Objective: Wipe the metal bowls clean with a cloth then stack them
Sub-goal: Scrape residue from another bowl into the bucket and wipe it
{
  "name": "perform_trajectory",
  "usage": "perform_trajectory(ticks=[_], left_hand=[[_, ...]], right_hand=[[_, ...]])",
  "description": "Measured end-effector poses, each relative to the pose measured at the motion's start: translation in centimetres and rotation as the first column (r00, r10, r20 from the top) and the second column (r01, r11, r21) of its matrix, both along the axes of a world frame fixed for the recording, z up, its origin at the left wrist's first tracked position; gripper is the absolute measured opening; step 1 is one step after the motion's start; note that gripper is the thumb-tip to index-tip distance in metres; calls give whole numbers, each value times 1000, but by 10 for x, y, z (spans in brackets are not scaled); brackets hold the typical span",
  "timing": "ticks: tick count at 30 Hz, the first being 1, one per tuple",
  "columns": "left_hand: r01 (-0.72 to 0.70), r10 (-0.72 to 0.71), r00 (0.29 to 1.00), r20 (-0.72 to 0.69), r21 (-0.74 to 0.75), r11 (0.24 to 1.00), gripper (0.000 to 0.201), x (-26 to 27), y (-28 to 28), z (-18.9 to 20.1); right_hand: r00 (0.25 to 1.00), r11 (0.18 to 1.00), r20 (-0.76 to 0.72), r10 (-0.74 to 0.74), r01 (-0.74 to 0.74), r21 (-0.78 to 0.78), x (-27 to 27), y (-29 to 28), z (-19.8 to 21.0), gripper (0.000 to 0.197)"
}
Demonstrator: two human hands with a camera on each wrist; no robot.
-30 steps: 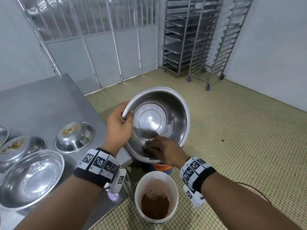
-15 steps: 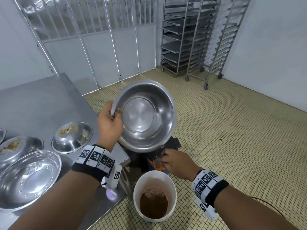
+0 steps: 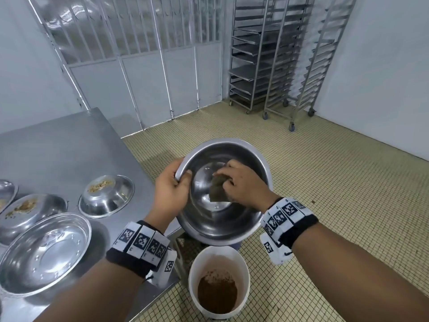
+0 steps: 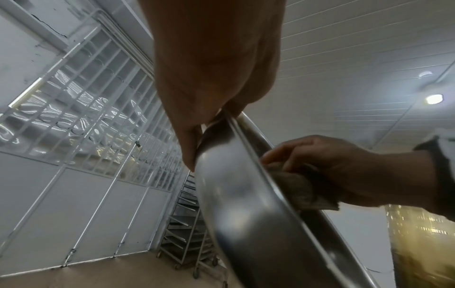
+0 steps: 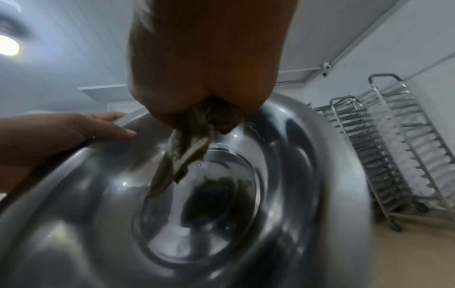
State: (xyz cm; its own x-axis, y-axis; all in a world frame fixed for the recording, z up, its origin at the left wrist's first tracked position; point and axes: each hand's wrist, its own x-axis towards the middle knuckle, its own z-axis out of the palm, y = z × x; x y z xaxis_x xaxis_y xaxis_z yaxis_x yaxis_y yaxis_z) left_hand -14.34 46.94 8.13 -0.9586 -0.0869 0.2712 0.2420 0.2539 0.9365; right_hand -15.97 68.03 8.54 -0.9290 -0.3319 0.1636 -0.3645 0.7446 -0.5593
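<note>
I hold a large metal bowl [image 3: 216, 219] in the air beside the steel table, above a white bucket. My left hand [image 3: 170, 190] grips its left rim, thumb inside [image 5: 108, 133] and fingers behind [image 4: 189, 148]. My right hand [image 3: 241, 184] is inside the bowl and holds a crumpled grey-brown cloth [image 3: 218, 190] against the inner wall; the cloth [image 5: 187, 148] hangs from the fingers over the bowl's flat bottom [image 5: 197, 204]. In the left wrist view the right hand [image 4: 344, 169] and cloth [image 4: 295, 193] show just past the bowl's rim [image 4: 256, 169].
On the table [image 3: 58, 147] lie a clean wide bowl [image 3: 44, 254], a small bowl with crumbs [image 3: 106, 195] and more soiled bowls [image 3: 30, 212] at the left edge. The white bucket [image 3: 219, 277] holds brown waste. Wheeled tray racks [image 3: 278, 61] stand at the far wall.
My right hand left the bowl, dropped toward the dark cloth pile below, and is now back inside the bowl holding the cloth. The bowl has come lower and tilted more upward.
</note>
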Motion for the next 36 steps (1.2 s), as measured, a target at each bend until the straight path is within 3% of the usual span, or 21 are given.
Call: perform_trajectory(ticks=[3, 6, 10, 13, 19, 22, 27, 33, 36], left_hand=[[37, -37, 999, 18, 6, 999, 33, 4, 0, -3], [44, -45, 998, 33, 22, 999, 32, 5, -5, -5], [46, -47, 998, 50, 34, 998, 39, 8, -10, -2], [55, -60, 995, 83, 61, 997, 46, 12, -9, 1], [79, -98, 984, 148, 131, 988, 31, 15, -5, -1], [87, -103, 988, 115, 143, 986, 32, 16, -2, 0], [126, -140, 985, 97, 141, 982, 29, 18, 1, 0], [141, -159, 979, 126, 143, 980, 38, 21, 1, -1], [140, -162, 976, 146, 145, 979, 42, 25, 0, -1]], right_hand=[[995, 988, 89, -37, 23, 151, -1, -2, -3, 54], [990, 986, 104, -92, 76, 149, 0, 4, -8, 60], [995, 998, 79, -57, 54, 37, 7, 10, 1, 52], [997, 998, -32, -65, 64, -24, 5, 15, 14, 45], [986, 989, -146, -80, 60, -137, -2, 27, 40, 11], [974, 959, -120, -191, 160, -233, -5, 29, 44, 12], [893, 875, -178, -413, 335, -349, -11, 29, 39, 19], [780, 793, -160, -605, 570, -215, -11, 33, 25, 19], [760, 769, -115, -639, 627, -128, -11, 35, 21, 28]])
